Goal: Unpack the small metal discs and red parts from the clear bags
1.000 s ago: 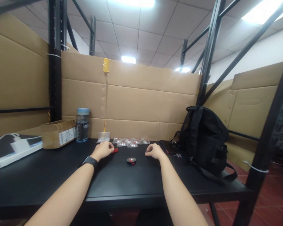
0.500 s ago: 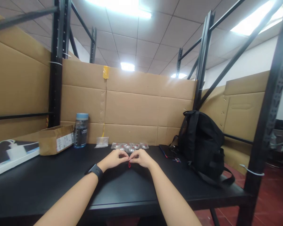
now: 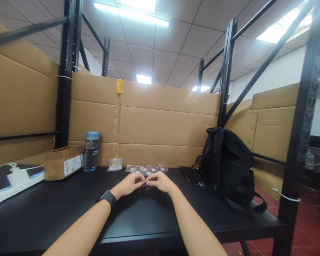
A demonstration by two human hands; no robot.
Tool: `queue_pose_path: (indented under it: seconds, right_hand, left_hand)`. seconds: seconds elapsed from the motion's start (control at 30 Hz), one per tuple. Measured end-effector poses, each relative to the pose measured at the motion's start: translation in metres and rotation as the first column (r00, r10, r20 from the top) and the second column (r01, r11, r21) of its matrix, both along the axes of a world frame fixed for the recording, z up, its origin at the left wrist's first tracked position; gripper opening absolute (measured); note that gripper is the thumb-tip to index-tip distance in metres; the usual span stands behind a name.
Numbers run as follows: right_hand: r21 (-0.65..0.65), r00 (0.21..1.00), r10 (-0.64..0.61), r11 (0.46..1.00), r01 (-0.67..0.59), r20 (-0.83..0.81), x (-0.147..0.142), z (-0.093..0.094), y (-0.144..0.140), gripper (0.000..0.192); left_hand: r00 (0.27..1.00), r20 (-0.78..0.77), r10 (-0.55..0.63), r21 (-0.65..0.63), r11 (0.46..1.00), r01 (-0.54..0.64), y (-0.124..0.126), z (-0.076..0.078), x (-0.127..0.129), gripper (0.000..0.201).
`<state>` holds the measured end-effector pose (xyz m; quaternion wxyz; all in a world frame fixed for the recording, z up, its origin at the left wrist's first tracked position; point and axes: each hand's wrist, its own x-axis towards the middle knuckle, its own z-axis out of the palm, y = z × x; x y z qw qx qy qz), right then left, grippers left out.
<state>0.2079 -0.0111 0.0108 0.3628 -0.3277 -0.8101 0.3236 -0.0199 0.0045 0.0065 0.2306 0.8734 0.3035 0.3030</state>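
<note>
My left hand [image 3: 130, 184], with a dark watch on its wrist, and my right hand [image 3: 161, 181] meet fingertip to fingertip over the black table [image 3: 141, 220]. Both are closed in a pinch on a thin red cord [image 3: 147, 187], whose short loop shows just under the fingertips. A small dark bit appears between the fingertips, too small to name. Just beyond my hands lies a row of clear plastic packets [image 3: 149, 171] with small red marks, partly hidden by my fingers.
At the left stand an open cardboard box [image 3: 54, 167], a blue-lidded water bottle [image 3: 91, 153] and a white power strip [image 3: 32, 181]. A small clear bag [image 3: 115, 164] lies near the cardboard wall [image 3: 149, 128]. On the right sits a black backpack [image 3: 229, 163] beside a dark flat item [image 3: 190, 175].
The camera has tilted up slightly. My fingertips have shifted around the red cord; less of its loop hangs below, and a dark bit now shows between them.
</note>
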Motion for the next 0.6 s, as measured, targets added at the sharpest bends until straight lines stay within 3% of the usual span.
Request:
queue_pose_path:
  seconds: [0.1,0.17,0.23,0.3,0.43,0.6]
  right_hand:
    - [-0.012,0.997,-0.060,0.998,0.061,0.042,0.007,0.001,0.005,0.029]
    - [0.042,0.969,-0.248,0.968,0.247,0.007,0.018,0.002,0.011,0.025]
    - [0.064,0.857,-0.516,0.855,0.515,-0.016,0.032,0.001,0.016,0.025]
    - [0.049,0.737,-0.672,0.740,0.671,0.071,0.048,0.000,0.019,0.024]
    - [0.046,0.675,-0.697,0.703,0.710,0.241,0.068,-0.008,0.020,0.023]
    - [0.178,0.597,-0.745,0.657,0.732,0.296,0.068,-0.020,0.024,0.015]
  left_hand:
    - [0.991,0.012,0.130,0.121,0.984,-0.131,0.006,0.004,-0.012,0.027]
    - [0.955,0.042,0.295,0.189,0.936,-0.298,0.014,0.005,-0.025,0.028]
    - [0.886,0.058,0.461,0.215,0.861,-0.462,0.023,0.004,-0.042,0.027]
    - [0.830,0.027,0.557,0.207,0.809,-0.550,0.030,0.000,-0.058,0.024]
    - [0.782,-0.081,0.618,0.137,0.784,-0.605,0.036,-0.007,-0.074,0.019]
    - [0.769,-0.130,0.626,0.114,0.780,-0.615,0.040,-0.015,-0.070,0.016]
